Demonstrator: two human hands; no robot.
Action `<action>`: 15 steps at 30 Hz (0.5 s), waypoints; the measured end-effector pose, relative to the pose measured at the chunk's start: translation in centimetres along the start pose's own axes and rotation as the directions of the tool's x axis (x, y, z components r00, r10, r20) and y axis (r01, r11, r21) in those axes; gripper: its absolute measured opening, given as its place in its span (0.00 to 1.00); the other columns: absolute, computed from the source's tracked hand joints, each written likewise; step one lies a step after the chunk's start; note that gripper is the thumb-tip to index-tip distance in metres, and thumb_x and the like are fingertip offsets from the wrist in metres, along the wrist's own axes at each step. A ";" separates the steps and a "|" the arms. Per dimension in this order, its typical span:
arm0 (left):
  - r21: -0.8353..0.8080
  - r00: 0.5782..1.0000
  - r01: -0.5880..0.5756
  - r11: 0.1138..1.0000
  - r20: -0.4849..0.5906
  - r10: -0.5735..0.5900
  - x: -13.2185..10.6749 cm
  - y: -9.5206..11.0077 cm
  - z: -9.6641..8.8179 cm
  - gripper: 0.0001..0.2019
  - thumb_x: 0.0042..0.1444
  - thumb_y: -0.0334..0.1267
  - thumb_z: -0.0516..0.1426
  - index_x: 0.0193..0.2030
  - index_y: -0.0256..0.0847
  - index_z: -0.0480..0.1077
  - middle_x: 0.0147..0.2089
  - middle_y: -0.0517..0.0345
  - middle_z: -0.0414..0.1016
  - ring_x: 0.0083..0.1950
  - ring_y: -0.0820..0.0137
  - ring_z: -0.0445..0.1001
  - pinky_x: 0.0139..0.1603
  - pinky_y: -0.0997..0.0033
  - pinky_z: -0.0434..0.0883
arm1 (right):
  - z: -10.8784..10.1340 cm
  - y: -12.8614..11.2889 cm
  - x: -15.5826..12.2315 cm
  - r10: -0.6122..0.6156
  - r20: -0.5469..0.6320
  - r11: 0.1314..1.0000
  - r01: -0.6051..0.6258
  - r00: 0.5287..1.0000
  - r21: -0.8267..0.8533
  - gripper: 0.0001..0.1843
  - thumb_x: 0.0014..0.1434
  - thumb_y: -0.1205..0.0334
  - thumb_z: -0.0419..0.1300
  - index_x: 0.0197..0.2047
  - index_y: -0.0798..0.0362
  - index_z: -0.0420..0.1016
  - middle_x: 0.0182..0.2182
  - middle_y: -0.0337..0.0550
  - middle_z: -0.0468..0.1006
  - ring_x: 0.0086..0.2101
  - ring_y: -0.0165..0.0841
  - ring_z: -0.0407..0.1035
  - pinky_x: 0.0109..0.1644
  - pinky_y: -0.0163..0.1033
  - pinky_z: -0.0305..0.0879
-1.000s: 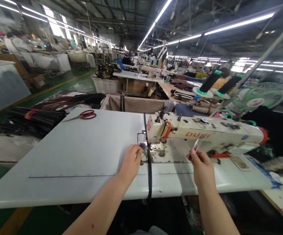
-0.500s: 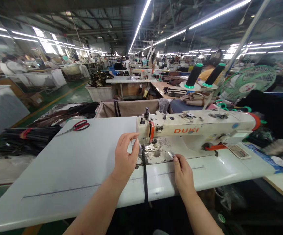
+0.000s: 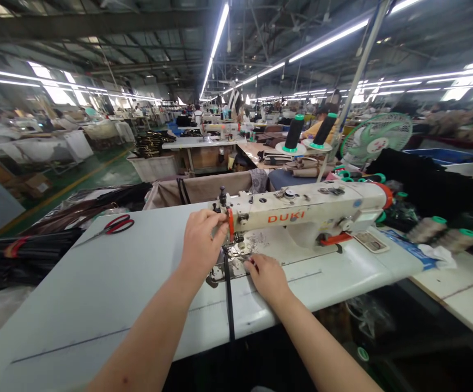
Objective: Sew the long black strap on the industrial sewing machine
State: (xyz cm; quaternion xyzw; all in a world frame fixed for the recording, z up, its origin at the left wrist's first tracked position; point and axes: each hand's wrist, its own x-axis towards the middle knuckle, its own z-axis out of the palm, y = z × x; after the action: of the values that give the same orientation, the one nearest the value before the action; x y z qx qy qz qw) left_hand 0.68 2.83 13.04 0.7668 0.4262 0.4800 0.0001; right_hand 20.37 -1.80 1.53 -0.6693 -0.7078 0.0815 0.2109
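Note:
My left hand (image 3: 204,239) is raised at the needle end of the white sewing machine (image 3: 285,216), thumb and fingertips pinched together by the orange guard (image 3: 231,224). Whatever it pinches, perhaps thread, is too small to make out. Low over the metal bed plate (image 3: 236,270), my right hand (image 3: 268,276) is closed with its fingertips just right of the needle area. It holds a small pointed metal blade, now mostly hidden by the fingers. A narrow black strap (image 3: 229,299) runs from under the presser foot toward me and hangs over the table's front edge.
Red-and-black scissors (image 3: 117,224) lie on the left of the white table (image 3: 138,272). Bundled black strips (image 3: 11,247) are beyond its left edge. Black thread cones (image 3: 293,133) stand behind the machine, with a green fan (image 3: 377,142) at the right.
My right hand has moved left with the blade, closer to the needle area. My left fingers have closed into a pinch near the orange guard. The view has turned slightly right.

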 end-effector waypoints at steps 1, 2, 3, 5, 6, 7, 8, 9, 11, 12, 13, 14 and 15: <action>-0.001 1.000 -0.003 1.000 0.011 0.003 0.0 0.0 0.0 0.07 0.65 0.34 0.57 0.44 0.44 0.77 0.43 0.54 0.77 0.48 0.60 0.71 0.51 0.58 0.68 | 0.0 -0.4 0.5 -0.010 0.023 1.000 0.010 1.000 -0.024 0.12 0.73 0.57 0.57 0.45 0.52 0.80 0.41 0.48 0.86 0.44 0.42 0.78 0.50 0.42 0.64; -0.004 1.000 -0.005 1.000 0.020 0.005 0.0 0.0 0.1 0.07 0.64 0.34 0.57 0.44 0.45 0.78 0.43 0.55 0.76 0.48 0.60 0.70 0.51 0.58 0.68 | 0.1 -0.9 0.9 -0.018 0.045 0.999 0.020 0.999 -0.047 0.12 0.73 0.57 0.57 0.44 0.52 0.80 0.41 0.48 0.86 0.43 0.42 0.78 0.49 0.42 0.64; -0.008 1.000 -0.005 1.000 0.023 0.006 0.0 -0.1 0.2 0.08 0.64 0.33 0.57 0.43 0.45 0.78 0.43 0.55 0.76 0.48 0.60 0.70 0.51 0.58 0.69 | 0.1 -1.2 1.4 -0.023 0.063 0.997 0.027 0.998 -0.069 0.13 0.73 0.56 0.57 0.43 0.53 0.80 0.41 0.49 0.86 0.43 0.42 0.78 0.48 0.42 0.64; -0.014 1.000 -0.005 1.000 0.023 0.005 0.0 -0.2 0.3 0.08 0.63 0.33 0.57 0.43 0.45 0.78 0.43 0.55 0.77 0.47 0.59 0.69 0.51 0.58 0.69 | 0.2 -1.8 2.0 -0.027 0.090 0.994 0.037 0.996 -0.107 0.14 0.73 0.56 0.57 0.42 0.53 0.80 0.41 0.50 0.86 0.42 0.43 0.79 0.46 0.42 0.64; -0.018 1.000 -0.004 1.000 0.024 0.004 0.1 -0.2 0.3 0.07 0.63 0.32 0.57 0.42 0.45 0.77 0.43 0.55 0.77 0.47 0.59 0.69 0.50 0.58 0.69 | 0.3 -2.1 2.3 -0.028 0.099 0.992 0.040 0.995 -0.122 0.14 0.73 0.55 0.57 0.42 0.53 0.80 0.41 0.51 0.86 0.42 0.44 0.79 0.45 0.42 0.64; -0.019 1.000 -0.002 1.000 0.025 0.002 0.2 -0.2 0.4 0.07 0.63 0.32 0.57 0.42 0.45 0.77 0.42 0.55 0.77 0.47 0.59 0.69 0.50 0.58 0.69 | 0.4 -2.3 2.5 -0.029 0.105 0.990 0.043 0.994 -0.135 0.14 0.73 0.55 0.56 0.42 0.54 0.80 0.41 0.51 0.86 0.42 0.44 0.79 0.45 0.42 0.64; -0.020 1.000 0.001 1.000 0.022 -0.001 0.2 -0.2 0.4 0.07 0.63 0.32 0.57 0.41 0.45 0.77 0.42 0.55 0.76 0.47 0.60 0.69 0.50 0.58 0.69 | 0.4 -2.4 2.7 -0.029 0.109 0.988 0.045 0.994 -0.146 0.15 0.73 0.55 0.56 0.42 0.54 0.80 0.41 0.51 0.86 0.42 0.44 0.79 0.45 0.42 0.64; -0.021 1.000 0.004 1.000 0.017 -0.004 0.3 -0.2 0.4 0.07 0.62 0.32 0.57 0.40 0.45 0.77 0.41 0.55 0.76 0.46 0.60 0.69 0.49 0.58 0.69 | 0.4 -2.6 2.9 -0.030 0.113 0.987 0.048 0.993 -0.156 0.15 0.73 0.55 0.56 0.42 0.54 0.80 0.42 0.52 0.86 0.42 0.44 0.80 0.45 0.42 0.64; -0.027 1.000 0.004 1.000 0.003 -0.004 0.3 -0.1 0.4 0.07 0.61 0.31 0.57 0.39 0.45 0.77 0.40 0.55 0.76 0.45 0.60 0.69 0.49 0.59 0.69 | 0.5 -2.8 3.1 -0.031 0.118 0.983 0.052 0.992 -0.174 0.16 0.74 0.54 0.55 0.43 0.54 0.80 0.42 0.52 0.86 0.42 0.44 0.80 0.45 0.42 0.65; -0.030 1.000 0.001 1.000 -0.003 -0.001 0.3 -0.1 0.4 0.07 0.61 0.30 0.57 0.39 0.45 0.76 0.40 0.55 0.75 0.45 0.60 0.69 0.48 0.59 0.69 | 0.4 -2.8 3.2 -0.031 0.122 0.982 0.054 0.992 -0.182 0.17 0.74 0.54 0.54 0.44 0.55 0.80 0.42 0.53 0.86 0.43 0.44 0.80 0.45 0.42 0.65; -0.035 1.000 -0.003 0.999 -0.007 0.003 0.3 -0.1 0.4 0.07 0.61 0.30 0.58 0.39 0.45 0.76 0.40 0.55 0.75 0.45 0.60 0.69 0.48 0.59 0.69 | 0.4 -2.9 3.3 -0.033 0.127 0.980 0.057 0.991 -0.190 0.18 0.74 0.54 0.53 0.44 0.55 0.81 0.42 0.53 0.86 0.43 0.44 0.80 0.45 0.42 0.65; -0.038 1.000 -0.006 0.999 -0.007 0.005 0.3 -0.1 0.4 0.07 0.61 0.30 0.58 0.39 0.45 0.76 0.39 0.55 0.75 0.45 0.61 0.69 0.49 0.59 0.69 | 0.4 -3.0 3.4 -0.037 0.133 0.978 0.063 0.990 -0.197 0.18 0.74 0.53 0.53 0.44 0.55 0.81 0.42 0.53 0.86 0.43 0.44 0.80 0.46 0.42 0.66; -0.041 1.000 -0.006 0.999 -0.003 0.006 0.3 -0.2 0.4 0.07 0.61 0.30 0.58 0.39 0.45 0.77 0.39 0.56 0.75 0.45 0.61 0.69 0.49 0.59 0.69 | 0.4 -3.0 3.5 -0.041 0.139 0.977 0.069 0.989 -0.204 0.19 0.74 0.53 0.53 0.45 0.55 0.81 0.42 0.54 0.86 0.43 0.44 0.80 0.46 0.43 0.66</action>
State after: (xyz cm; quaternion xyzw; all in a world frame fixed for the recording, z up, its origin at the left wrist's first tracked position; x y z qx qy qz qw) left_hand 0.95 3.33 12.99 0.7674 0.4139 0.4896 0.0136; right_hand 17.41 1.41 3.07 -0.6607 -0.7434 0.0458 0.0940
